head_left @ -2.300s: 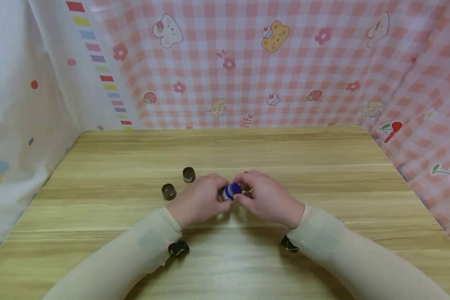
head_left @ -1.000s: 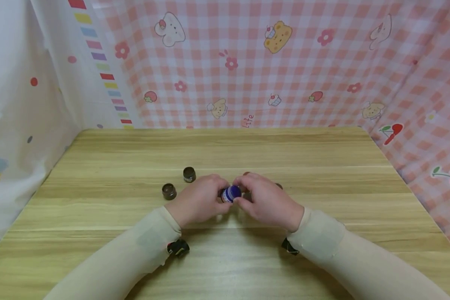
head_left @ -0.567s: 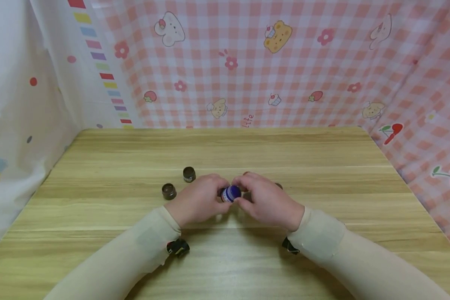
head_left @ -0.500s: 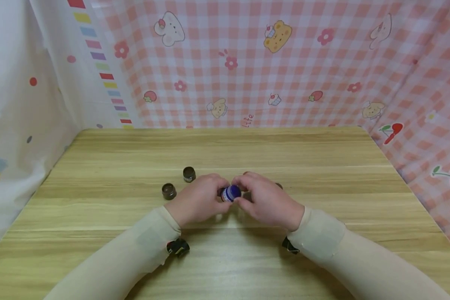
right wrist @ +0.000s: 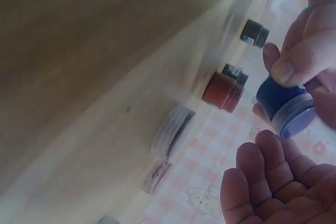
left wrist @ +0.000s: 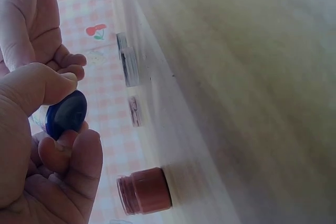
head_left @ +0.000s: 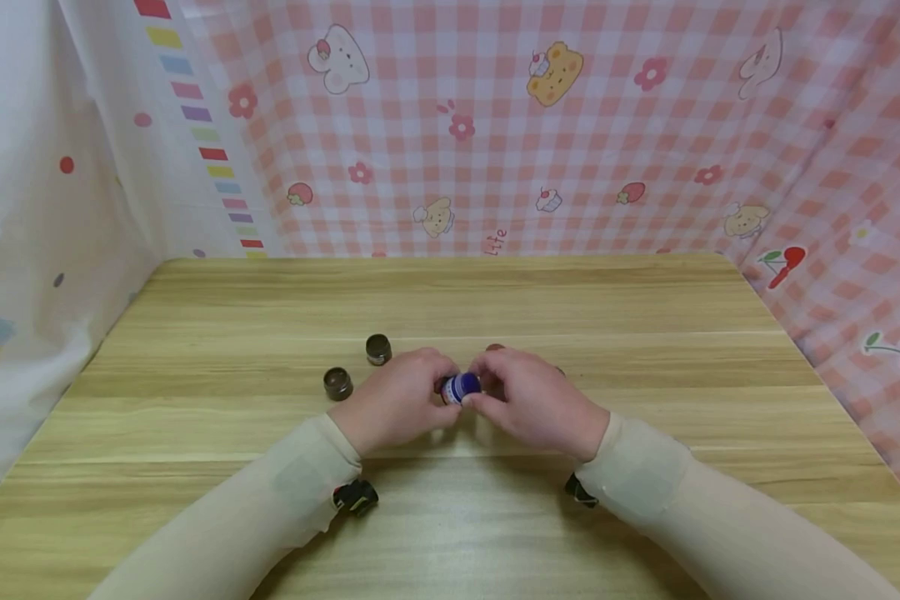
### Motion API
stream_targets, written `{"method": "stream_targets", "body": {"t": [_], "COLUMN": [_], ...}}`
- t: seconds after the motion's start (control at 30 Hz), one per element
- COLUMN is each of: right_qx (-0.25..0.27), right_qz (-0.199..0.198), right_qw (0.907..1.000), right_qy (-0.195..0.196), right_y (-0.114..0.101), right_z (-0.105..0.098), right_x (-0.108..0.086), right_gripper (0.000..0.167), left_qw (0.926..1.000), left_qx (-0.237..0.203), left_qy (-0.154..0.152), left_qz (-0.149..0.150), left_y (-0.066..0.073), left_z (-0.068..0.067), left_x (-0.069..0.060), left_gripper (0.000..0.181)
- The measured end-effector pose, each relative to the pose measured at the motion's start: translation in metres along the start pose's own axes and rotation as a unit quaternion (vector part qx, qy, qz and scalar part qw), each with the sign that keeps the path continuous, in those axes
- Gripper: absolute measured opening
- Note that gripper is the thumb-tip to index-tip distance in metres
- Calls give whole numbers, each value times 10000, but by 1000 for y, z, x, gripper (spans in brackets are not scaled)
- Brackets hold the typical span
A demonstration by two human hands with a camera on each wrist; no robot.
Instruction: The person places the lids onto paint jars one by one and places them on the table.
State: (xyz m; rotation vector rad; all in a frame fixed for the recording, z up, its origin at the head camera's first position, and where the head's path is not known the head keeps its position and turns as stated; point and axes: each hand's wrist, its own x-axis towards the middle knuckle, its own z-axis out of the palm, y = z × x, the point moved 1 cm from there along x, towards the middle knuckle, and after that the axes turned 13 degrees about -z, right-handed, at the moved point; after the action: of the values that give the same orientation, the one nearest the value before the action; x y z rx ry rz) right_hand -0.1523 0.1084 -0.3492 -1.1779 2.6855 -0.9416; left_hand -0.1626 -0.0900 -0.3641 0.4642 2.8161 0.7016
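A small blue jar (head_left: 458,389) is held tilted between both hands over the middle of the table. The left hand (head_left: 396,398) grips its body; in the left wrist view its thumb and fingers curl round the blue base (left wrist: 67,114). The right hand (head_left: 537,402) has thumb and forefinger on either side of the jar's clear-rimmed end. In the right wrist view that end (right wrist: 299,121) points toward the right hand (right wrist: 281,182), whose other fingers are loosely bent. The right thumb's contact is hidden there.
Two dark jars (head_left: 338,383) (head_left: 378,349) stand left of the hands. A reddish-brown jar (right wrist: 223,92) stands near them in the right wrist view. Clear round lids or discs (right wrist: 173,131) lie on the table, and a reddish one (head_left: 495,347) shows behind the right hand. Patterned cloth hangs behind.
The right hand's fingers have shifted slightly about the jar's end, and the jar has turned a little. The left hand has kept its grip; the dark jars have not moved.
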Motion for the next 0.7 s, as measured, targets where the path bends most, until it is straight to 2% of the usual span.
{"method": "stream_targets", "body": {"t": [0.17,0.3,0.43,0.53,0.7], "right_qx": [-54,-179,-306,-347,-249], "right_qz": [-155,-331,-341,-271,-153], "right_qw": [9999,9992,9988,9989,9995], "right_qy": [34,153,194,135,75], "right_y": [1,1,2,2,2], "right_z": [-3,-3,-2,-2,-2], "right_x": [-2,-3,-2,-1,-2], "right_gripper": [45,34,26,25,32], "left_qw": [10000,10000,10000,10000,10000], "left_qx": [32,29,41,40,36], "left_qy": [-5,24,0,-19,-18], "left_qz": [21,57,33,-9,-26], "left_y": [1,1,1,1,0], "left_z": [0,0,-1,-1,0], "left_x": [0,1,1,0,-1], "left_gripper": [19,17,18,19,20]}}
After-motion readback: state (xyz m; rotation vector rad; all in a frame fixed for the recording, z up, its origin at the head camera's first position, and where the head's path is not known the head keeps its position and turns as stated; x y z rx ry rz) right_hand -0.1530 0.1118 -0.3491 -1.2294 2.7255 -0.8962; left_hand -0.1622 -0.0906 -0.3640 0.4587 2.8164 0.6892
